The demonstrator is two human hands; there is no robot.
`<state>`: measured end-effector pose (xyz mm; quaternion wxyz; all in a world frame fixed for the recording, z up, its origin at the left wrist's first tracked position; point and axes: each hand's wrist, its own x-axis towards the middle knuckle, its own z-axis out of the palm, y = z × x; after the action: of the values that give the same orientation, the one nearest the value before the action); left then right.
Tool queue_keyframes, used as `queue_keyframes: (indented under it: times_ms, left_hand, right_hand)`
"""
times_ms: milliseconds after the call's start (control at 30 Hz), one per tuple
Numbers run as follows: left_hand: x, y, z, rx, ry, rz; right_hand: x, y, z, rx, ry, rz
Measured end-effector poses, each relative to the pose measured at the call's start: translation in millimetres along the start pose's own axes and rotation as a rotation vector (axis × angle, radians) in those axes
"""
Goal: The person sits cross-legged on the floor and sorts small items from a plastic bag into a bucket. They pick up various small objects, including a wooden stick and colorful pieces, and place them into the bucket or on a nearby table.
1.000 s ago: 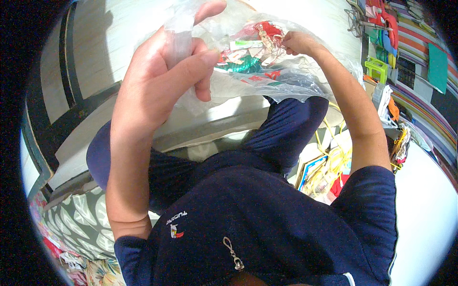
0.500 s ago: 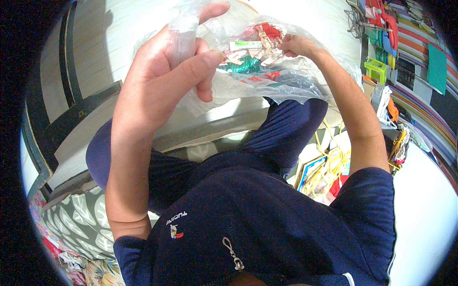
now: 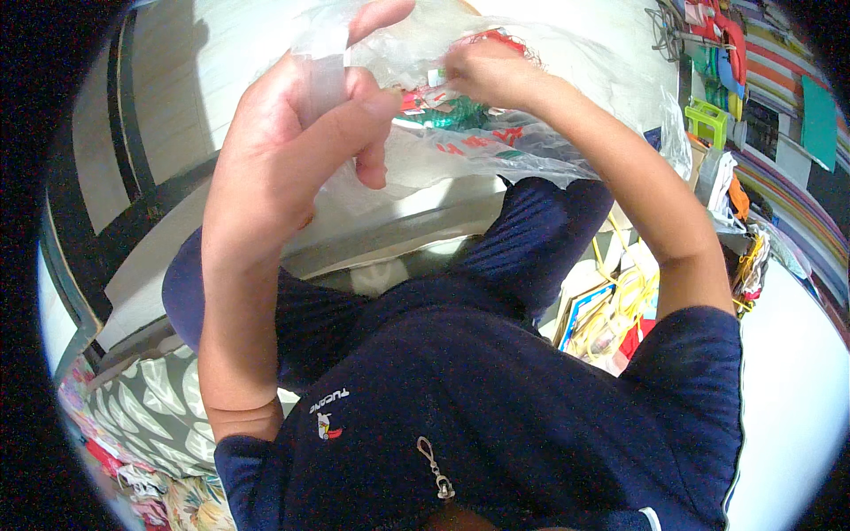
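We saw the left hand point(image 3: 301, 133) pinching the bag point(image 3: 549, 115) by its edge. The right hand point(image 3: 491, 75) gripped it too (red and green items just beneath).

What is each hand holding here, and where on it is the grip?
The left hand pinches the upper edge of a clear plastic bag between thumb and fingers. The right hand grips the bag's film near its top.

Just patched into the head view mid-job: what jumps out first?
Up top, the left hand grips the edge of a clear plastic bag, while the right hand pinches at its red and green contents. Below them a dark navy shirt fills the lower centre. Colourful clutter crowds the right side.
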<state>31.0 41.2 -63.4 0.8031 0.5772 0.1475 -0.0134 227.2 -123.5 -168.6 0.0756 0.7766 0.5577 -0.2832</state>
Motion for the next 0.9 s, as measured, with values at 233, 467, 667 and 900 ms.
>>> queue_keyframes:
  times_ms: [233,467,667,900]
  left_hand:
    - [-1.5,9.8,5.3,0.033,0.084,0.009]
    - [-2.5,13.5,6.2,-0.004,0.089,0.017]
    - [-1.1,13.9,7.6,0.007,0.089,0.005]
    - [1.1,9.7,4.9,0.007,0.085,0.012]
  right_hand:
    - [34.5,-13.7,44.7,-0.044,-0.168,-0.078]
    - [19.4,-2.3,34.9,-0.206,-0.275,-0.114]
    - [31.4,-21.3,49.9,-0.004,0.064,0.003]
    - [48.5,-31.4,60.4,0.137,0.060,0.125]
